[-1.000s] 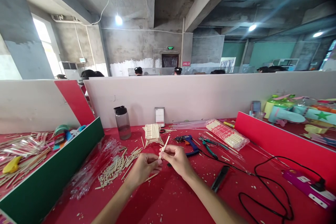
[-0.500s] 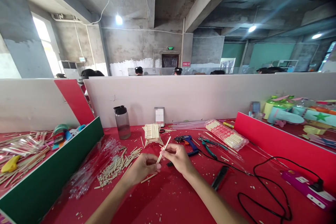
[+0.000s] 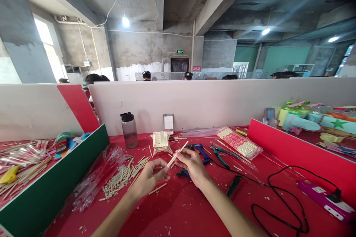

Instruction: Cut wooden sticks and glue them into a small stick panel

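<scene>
Between my two hands, above the red table, is a thin pale wooden stick [image 3: 171, 161], tilted up to the right; whether a second one lies against it is hard to tell. My left hand [image 3: 151, 176] pinches its lower end between thumb and fingers. The fingers of my right hand [image 3: 192, 163] are closed around its upper part. Just behind stands a small structure of glued sticks [image 3: 161, 142]. A pile of short cut sticks [image 3: 125, 177] lies left of my left hand. A blue glue gun [image 3: 205, 154] rests beyond my right hand, partly covered by it.
Green-handled pliers [image 3: 221, 158], a packet of sticks [image 3: 240, 143] and a black tool [image 3: 233, 186] lie to the right. A black cord runs near a purple power strip [image 3: 324, 200]. A bottle [image 3: 129, 131] stands at the back left. Green [image 3: 61, 181] and red [image 3: 300, 155] boards flank the table.
The stick has tipped from steep to flatter, its upper end swinging right. My right hand has shifted slightly right, and my left fingers have changed their hold at the lower end.
</scene>
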`<state>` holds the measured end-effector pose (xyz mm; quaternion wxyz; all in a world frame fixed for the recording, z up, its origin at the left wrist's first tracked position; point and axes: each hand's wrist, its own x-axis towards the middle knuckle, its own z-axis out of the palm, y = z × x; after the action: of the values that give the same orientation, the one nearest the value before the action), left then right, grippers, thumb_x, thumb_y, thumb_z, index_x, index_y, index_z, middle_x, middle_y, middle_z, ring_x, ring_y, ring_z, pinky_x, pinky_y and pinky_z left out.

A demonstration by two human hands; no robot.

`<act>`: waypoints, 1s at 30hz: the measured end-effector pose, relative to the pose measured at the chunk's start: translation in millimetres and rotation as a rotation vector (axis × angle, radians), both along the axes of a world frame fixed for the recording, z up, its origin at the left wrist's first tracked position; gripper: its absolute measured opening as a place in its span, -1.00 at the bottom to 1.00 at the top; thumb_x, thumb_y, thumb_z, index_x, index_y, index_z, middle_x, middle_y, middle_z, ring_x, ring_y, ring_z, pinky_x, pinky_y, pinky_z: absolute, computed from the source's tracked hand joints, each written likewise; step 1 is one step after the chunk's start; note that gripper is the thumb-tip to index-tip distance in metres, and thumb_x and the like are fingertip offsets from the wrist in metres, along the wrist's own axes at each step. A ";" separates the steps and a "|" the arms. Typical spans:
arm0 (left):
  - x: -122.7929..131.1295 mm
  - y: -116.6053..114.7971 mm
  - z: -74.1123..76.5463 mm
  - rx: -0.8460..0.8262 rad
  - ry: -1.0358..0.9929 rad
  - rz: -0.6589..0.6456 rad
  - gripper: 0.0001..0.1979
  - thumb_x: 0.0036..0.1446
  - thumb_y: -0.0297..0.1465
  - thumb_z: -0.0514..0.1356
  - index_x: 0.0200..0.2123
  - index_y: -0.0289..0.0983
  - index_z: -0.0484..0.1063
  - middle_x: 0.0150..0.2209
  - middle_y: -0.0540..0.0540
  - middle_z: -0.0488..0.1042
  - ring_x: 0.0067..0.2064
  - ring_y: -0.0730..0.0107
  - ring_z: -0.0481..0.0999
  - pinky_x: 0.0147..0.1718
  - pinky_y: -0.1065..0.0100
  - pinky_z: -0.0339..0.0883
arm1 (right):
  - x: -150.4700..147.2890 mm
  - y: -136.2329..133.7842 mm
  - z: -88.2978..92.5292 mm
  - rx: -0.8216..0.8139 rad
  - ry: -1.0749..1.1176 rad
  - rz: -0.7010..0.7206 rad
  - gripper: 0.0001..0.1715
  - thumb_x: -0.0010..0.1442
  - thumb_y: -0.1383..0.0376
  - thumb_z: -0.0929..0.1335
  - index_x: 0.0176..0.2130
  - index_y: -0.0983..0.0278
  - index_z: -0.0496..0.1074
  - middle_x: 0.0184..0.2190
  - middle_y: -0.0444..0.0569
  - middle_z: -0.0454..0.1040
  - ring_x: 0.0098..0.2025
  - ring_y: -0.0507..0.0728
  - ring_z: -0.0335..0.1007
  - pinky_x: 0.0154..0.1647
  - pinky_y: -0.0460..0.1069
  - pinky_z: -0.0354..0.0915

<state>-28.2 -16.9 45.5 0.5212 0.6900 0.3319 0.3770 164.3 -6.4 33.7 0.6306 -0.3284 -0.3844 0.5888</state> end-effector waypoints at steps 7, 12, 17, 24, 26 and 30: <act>-2.9 2.6 -0.4 0.108 0.057 0.027 -0.66 0.18 -0.11 0.25 -0.37 -0.29 0.45 -0.45 -0.04 0.53 -0.38 0.37 0.52 -0.32 0.39 0.38 | -0.5 -0.3 -0.1 -0.001 0.007 0.015 -0.51 -0.24 0.12 0.64 -0.33 0.33 0.59 -0.41 -0.05 0.60 -0.43 0.03 0.50 -0.28 -0.03 0.46; -4.2 -0.5 7.9 0.207 0.139 0.022 -0.74 0.18 -0.19 0.21 -0.39 -0.28 0.45 -0.43 -0.03 0.51 -0.36 0.37 0.47 -0.32 0.41 0.31 | -1.6 -2.2 -0.8 -0.025 0.034 0.052 -0.52 -0.25 0.13 0.65 -0.35 0.32 0.59 -0.43 -0.07 0.60 -0.44 0.02 0.48 -0.29 -0.05 0.44; -6.7 -0.5 12.3 0.385 0.331 0.087 -0.88 0.15 -0.38 0.14 -0.37 -0.26 0.46 -0.42 -0.02 0.49 -0.37 0.37 0.41 -0.36 0.42 0.23 | -4.9 -8.0 3.6 -0.035 0.060 0.142 -0.55 -0.22 0.15 0.65 -0.34 0.32 0.59 -0.45 -0.08 0.58 -0.45 0.00 0.47 -0.33 -0.09 0.43; -17.3 14.7 -5.4 0.466 0.600 0.376 -0.70 0.18 -0.21 0.16 -0.53 -0.24 0.44 -0.57 -0.01 0.42 -0.51 0.37 0.34 -0.47 0.41 0.08 | -0.6 -8.0 6.3 -0.013 0.010 0.136 -0.55 -0.20 0.12 0.63 -0.34 0.32 0.58 -0.43 -0.05 0.60 -0.44 0.03 0.49 -0.31 -0.04 0.45; -20.2 15.9 -4.3 0.471 0.595 0.377 -0.68 0.21 -0.20 0.13 -0.49 -0.24 0.48 -0.55 -0.04 0.46 -0.49 0.34 0.39 -0.45 0.40 0.12 | 1.4 -5.7 5.1 0.000 -0.032 0.095 -0.53 -0.20 0.10 0.63 -0.34 0.33 0.58 -0.42 -0.05 0.60 -0.44 0.04 0.49 -0.29 -0.03 0.46; -16.2 10.3 3.6 0.304 0.332 0.238 -0.65 0.28 -0.17 0.07 -0.13 -0.25 0.53 -0.29 -0.12 0.58 -0.35 0.28 0.55 -0.33 0.37 0.34 | -0.1 -2.9 1.5 0.021 -0.128 0.028 -0.50 -0.23 0.04 0.63 -0.34 0.30 0.59 -0.43 -0.06 0.60 -0.42 0.09 0.51 -0.25 0.03 0.47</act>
<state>-44.4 -6.6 49.1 0.3019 0.7689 0.4314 0.3626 164.2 -9.3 35.1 0.5999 -0.3535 -0.4348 0.5711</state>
